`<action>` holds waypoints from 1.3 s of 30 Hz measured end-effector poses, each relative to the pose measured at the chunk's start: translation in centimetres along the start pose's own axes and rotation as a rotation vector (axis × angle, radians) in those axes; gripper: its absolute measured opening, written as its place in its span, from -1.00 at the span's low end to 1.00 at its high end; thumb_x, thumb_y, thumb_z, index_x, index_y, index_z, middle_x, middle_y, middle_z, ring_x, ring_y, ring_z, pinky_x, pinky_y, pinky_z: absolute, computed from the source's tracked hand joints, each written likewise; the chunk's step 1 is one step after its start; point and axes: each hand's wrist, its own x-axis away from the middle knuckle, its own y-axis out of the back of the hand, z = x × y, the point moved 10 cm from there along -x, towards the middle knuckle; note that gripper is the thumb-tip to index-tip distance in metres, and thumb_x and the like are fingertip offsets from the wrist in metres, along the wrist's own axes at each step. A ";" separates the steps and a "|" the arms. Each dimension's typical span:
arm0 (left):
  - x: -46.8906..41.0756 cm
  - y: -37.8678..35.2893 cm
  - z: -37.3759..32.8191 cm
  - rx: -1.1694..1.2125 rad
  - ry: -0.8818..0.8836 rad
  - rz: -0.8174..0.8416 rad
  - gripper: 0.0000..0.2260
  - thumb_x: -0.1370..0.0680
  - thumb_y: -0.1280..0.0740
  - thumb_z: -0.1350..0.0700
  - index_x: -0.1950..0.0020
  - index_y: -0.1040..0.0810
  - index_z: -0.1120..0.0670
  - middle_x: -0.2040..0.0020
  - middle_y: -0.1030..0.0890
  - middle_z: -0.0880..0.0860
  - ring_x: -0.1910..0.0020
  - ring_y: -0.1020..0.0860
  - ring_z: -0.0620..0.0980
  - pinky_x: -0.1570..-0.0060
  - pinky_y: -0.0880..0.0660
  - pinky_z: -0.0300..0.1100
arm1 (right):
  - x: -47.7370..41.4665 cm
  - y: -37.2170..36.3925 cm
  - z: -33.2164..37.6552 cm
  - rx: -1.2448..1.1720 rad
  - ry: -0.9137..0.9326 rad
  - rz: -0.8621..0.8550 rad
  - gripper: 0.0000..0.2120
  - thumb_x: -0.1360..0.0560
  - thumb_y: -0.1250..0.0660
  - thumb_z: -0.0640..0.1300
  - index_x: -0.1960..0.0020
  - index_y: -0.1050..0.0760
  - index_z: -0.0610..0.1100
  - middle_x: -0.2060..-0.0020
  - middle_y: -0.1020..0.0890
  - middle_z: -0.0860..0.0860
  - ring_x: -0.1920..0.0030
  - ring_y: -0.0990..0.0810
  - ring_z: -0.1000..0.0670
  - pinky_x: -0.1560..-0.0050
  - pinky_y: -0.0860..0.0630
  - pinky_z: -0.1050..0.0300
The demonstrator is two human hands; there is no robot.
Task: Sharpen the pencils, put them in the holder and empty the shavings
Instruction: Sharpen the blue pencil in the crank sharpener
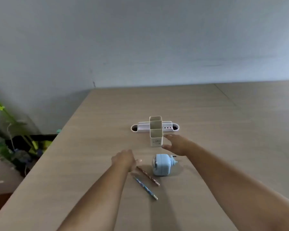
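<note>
A wooden table point(207, 114) was seen from above, set against a pale wall point(140, 39). Near the middle of the table stood a white holder point(156, 130), made of two tall square cups, one behind the other, both seen open at the top with nothing visible inside. Behind and beside the cups lay a long white tray point(142, 126) with rounded ends.

A light blue sharpener point(162, 164) was placed nearer the person, in front of the holder and apart from it. A small dark crank stub projected from its right side.

Two pencils lay flat on the table just left of the sharpener, roughly parallel and angled. The brown pencil point(148, 176) was the nearer of the two to the sharpener; its upper end lay at the left hand. The blue pencil point(146, 189) lay just beside it, closer to the person. Neither pencil was in the holder.

The left hand point(124, 160) was held low over the table, just left of the sharpener, with the fingers curled downward at the upper ends of the pencils. Whether a pencil was gripped could not be told.

The right hand point(175, 145) was positioned just right of the front cup, with thumb and fingers spread apart, and nothing was held. Contact with the cup could not be confirmed.

Green plant stems point(7, 114) were visible beyond the left edge of the table.
</note>
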 end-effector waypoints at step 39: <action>-0.8 -6.5 1.3 0.461 -0.168 0.059 -0.72 -0.55 -0.16 0.31 -0.09 -0.62 0.14 -0.05 -0.64 0.21 -0.06 -0.57 0.20 0.14 -0.36 -0.21 | 0.4 -7.4 -0.8 -0.039 -0.027 0.094 -0.40 -0.45 -0.31 0.12 -0.42 -0.21 0.03 -0.36 -0.43 0.00 -0.32 -0.40 -0.11 -0.27 -0.36 -0.08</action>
